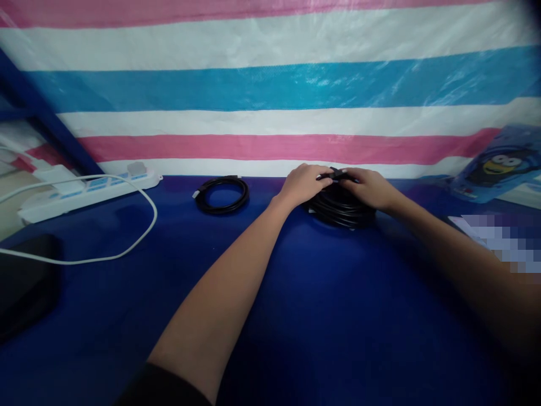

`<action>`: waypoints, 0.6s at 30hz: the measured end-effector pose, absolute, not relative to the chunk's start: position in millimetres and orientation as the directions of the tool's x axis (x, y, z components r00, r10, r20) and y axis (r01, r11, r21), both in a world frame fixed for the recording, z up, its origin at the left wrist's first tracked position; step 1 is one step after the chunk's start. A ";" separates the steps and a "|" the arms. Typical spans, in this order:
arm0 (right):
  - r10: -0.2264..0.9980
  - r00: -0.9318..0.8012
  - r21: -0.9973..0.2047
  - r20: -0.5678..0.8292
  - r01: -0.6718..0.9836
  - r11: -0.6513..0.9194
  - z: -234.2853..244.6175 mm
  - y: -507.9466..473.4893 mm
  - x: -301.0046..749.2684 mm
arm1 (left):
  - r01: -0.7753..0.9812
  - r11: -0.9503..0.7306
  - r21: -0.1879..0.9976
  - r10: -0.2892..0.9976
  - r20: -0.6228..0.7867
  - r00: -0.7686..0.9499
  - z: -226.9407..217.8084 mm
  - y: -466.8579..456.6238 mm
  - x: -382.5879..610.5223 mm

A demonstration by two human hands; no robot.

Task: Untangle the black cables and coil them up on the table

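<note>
Blue tabletop point(296, 316), far edge: left hand point(302, 183), right hand point(371, 188) on cable coil point(342, 213)

On my feed, both hands sit on the large cable coil point(343, 213) at the far side of the blue worktop point(321, 316). The left hand point(301, 185) is on its left edge and the right hand point(371, 187) on its right. Their fingers point(324, 172) meet over a black strand on top (whether they pinch it I can't tell). A smaller coil point(222, 194) lies apart to the left, near a white power strip point(84, 192).
</note>
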State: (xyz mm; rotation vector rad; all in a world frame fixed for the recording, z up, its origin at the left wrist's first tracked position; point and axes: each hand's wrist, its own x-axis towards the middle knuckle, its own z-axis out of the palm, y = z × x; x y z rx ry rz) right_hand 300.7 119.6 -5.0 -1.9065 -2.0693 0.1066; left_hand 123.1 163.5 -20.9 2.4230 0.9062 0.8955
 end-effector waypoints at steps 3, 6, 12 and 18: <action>0.974 -0.024 -0.296 0.223 0.951 0.091 -6.3 119.9 301.2 | 0.450 -0.682 0.576 0.720 0.422 0.551 -23.4 167.1 119.8; 0.969 -0.008 -0.312 0.247 0.946 0.088 -5.6 119.3 300.4 | 0.420 -0.686 0.594 0.710 0.420 0.566 -24.0 167.8 118.9; 0.970 -0.028 -0.345 0.241 0.932 0.113 -6.8 119.7 302.6 | 0.337 -0.702 0.627 0.667 0.415 0.618 -17.2 164.4 124.3; 0.967 -0.046 -0.379 0.249 0.914 0.142 -10.6 122.0 306.8 | 0.310 -0.677 0.667 0.666 0.378 0.643 -14.8 167.3 127.6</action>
